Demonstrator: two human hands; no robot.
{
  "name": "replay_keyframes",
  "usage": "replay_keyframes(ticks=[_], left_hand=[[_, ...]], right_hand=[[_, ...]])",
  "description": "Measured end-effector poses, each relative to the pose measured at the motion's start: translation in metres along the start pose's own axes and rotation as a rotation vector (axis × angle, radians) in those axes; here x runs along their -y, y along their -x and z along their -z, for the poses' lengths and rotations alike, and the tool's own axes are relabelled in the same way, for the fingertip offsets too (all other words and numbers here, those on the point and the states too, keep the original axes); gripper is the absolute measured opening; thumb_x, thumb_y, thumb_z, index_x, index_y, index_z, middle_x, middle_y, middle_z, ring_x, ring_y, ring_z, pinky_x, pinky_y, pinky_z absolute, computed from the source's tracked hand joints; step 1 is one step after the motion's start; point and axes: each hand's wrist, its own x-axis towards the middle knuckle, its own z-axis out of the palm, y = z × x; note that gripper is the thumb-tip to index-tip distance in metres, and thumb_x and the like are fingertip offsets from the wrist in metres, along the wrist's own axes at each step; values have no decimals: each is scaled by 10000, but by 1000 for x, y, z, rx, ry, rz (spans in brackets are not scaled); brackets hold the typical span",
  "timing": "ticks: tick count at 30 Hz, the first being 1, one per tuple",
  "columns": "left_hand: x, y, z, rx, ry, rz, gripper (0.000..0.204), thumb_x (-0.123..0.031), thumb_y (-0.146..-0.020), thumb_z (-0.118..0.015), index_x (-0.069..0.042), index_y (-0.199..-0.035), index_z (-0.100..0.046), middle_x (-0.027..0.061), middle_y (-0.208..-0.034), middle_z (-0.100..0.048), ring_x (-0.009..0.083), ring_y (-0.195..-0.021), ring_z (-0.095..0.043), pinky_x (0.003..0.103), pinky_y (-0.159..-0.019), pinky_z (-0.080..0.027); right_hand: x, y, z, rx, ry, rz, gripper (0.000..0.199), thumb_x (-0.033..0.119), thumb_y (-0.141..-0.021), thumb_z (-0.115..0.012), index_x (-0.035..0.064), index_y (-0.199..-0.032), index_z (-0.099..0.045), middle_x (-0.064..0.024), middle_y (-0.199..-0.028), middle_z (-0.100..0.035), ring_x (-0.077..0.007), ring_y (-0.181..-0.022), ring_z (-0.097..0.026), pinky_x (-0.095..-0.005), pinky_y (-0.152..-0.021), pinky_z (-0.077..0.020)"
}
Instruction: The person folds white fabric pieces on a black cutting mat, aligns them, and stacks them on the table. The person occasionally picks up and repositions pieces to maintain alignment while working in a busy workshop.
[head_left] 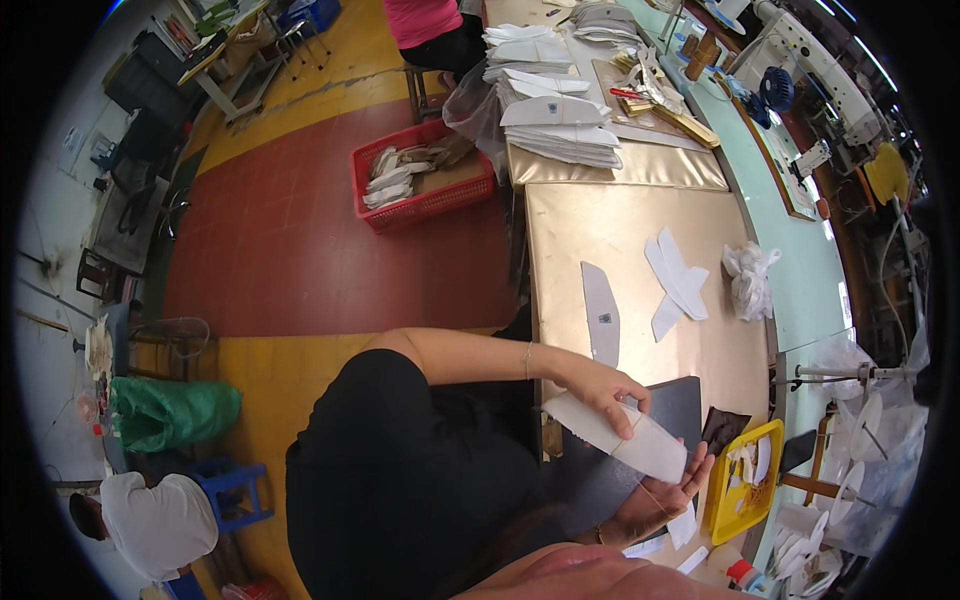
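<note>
My left hand [607,393] grips a bundle of white, curved flat pieces [640,445] from above, thumb and fingers across it. A thin tan band crosses the bundle. My right hand [650,508] is turned palm up at the bundle's lower right end, its fingers spread along that end. Another thin band-like line runs across the right fingers; where its ends go I cannot tell. Beneath the hands lies a dark grey board [680,400]. Beyond it on the table are a single grey curved piece [601,315] with a small dark mark and several crossed white pieces [677,280].
Stacks of white pieces [560,135] stand at the table's far end. A yellow basket [718,520] and a crumpled white plastic bag [750,280] are at right. On the floor are a red crate [430,208] and a green sack [175,412]. Two other people sit nearby.
</note>
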Motion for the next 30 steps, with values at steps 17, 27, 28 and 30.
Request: replay_keyframes(ticks=[17, 27, 28, 30], left_hand=[[-19, 24, 9, -262, -632, 21, 656, -324, -733, -800, -16, -1180, -433, 241, -975, -654, 391, -890, -655, 406, -772, -508], [6, 84, 184, -892, -104, -142, 493, -186, -749, -824, 2, -1170, -649, 85, -977, -684, 134, -800, -651, 261, -710, -526], [11, 88, 210, -926, -107, -98, 492, -231, -777, -804, 3, -1180, -648, 102, -955, -694, 115, -751, -650, 244, -678, -518], [24, 93, 255, -972, -201, 80, 469, -257, -814, -746, -4, -1196, -648, 99, -944, -694, 145, -792, -658, 282, -717, -519]], right_hand=[[21, -12, -55, 516, 1166, 261, 696, 350, -673, -843, 153, -1285, -576, -51, -1231, -587, -301, -1341, -411, -595, -1149, -101], [-3, -65, -37, 273, 1021, 269, 194, 96, -845, -685, 42, -1031, -677, -144, -1187, -578, -316, -1131, -564, -390, -953, -447], [-13, -79, -36, 293, 1049, 282, 215, 106, -850, -680, 44, -1055, -671, -147, -1192, -576, -322, -1129, -561, -394, -951, -451], [-39, -113, -37, 320, 1098, 308, 253, 126, -859, -670, 50, -1100, -661, -155, -1210, -572, -331, -1134, -553, -405, -952, -454]])
